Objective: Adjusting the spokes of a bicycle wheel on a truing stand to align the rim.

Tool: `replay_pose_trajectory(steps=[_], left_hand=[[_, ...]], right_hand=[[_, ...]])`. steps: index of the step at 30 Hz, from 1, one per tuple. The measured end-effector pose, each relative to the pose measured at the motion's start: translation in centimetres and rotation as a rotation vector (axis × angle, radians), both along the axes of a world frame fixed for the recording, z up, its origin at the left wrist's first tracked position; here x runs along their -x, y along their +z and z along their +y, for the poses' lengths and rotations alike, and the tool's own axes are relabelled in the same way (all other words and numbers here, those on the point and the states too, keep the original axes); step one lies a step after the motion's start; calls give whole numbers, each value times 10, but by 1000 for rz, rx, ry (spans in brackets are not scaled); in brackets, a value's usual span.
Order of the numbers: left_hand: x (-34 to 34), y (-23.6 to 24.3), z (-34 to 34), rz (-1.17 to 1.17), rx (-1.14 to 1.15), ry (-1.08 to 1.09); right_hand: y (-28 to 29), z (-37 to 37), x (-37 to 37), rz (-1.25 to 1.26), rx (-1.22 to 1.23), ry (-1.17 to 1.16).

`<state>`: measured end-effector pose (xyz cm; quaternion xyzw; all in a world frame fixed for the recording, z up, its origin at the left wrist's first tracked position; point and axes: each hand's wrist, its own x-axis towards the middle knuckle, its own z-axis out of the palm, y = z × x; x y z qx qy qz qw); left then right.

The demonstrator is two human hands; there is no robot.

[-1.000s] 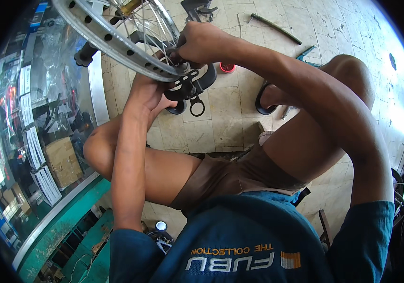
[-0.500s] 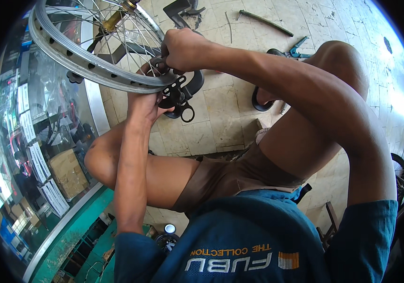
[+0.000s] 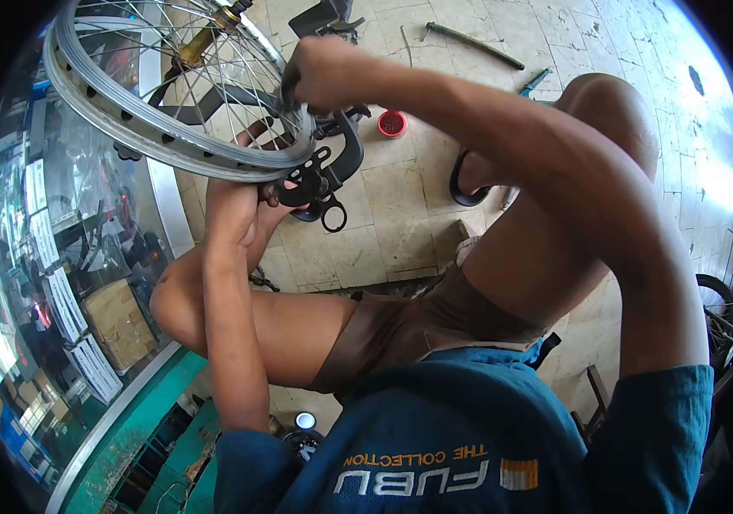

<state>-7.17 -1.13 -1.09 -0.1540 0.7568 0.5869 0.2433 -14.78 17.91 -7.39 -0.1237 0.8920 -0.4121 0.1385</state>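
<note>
A spoked bicycle wheel [image 3: 118, 128], bare of a tyre, is held in a black stand at the upper left. My left hand [image 3: 242, 201] is wrapped round the near lower part of its rim, with a finger showing through the spokes. At the right side of the rim, my right hand [image 3: 328, 73] is closed in a slightly blurred fist beside the spokes; what its fingers hold is hidden. Between my hands, a black bracket with slots and a ring [image 3: 324, 176] sits against the rim, joined to a curved black arm [image 3: 351, 150].
A red round tin [image 3: 392, 124] stands on the tiled floor. Farther off lie a dark rod [image 3: 475, 46] and a teal-handled tool [image 3: 536, 81]. A glass display case [image 3: 67, 231] borders the left, with a cardboard box [image 3: 120, 321] inside. A bicycle wheel [image 3: 722, 308] is at the far right.
My right hand has lifted a little off the rim, uncovering the red tin and more of the black arm. My left hand has shifted slightly left along the rim.
</note>
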Motion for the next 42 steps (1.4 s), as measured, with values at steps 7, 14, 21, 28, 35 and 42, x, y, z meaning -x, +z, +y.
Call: replay_pose_trajectory(steps=[7,14,21,28,35,42], left_hand=[[1,-23,-21,30,-152,39],[12,-39,-20,24,-279,6],[21,-65,-24,-38,-529,-14],[6,-49,-10,-31,-461,-21],[-7,-40,13,59,-146,169],[-7,-37,-5,43,74,52]], right_hand=[[29,16,-17,-65,-60,168],[46,-6,-39,-186,-22,28],[40,-7,-44,-124,72,-83],[27,-2,-35,-197,80,5],[26,-6,-38,-106,109,-84],[10,-8,-26,-232,115,-70]])
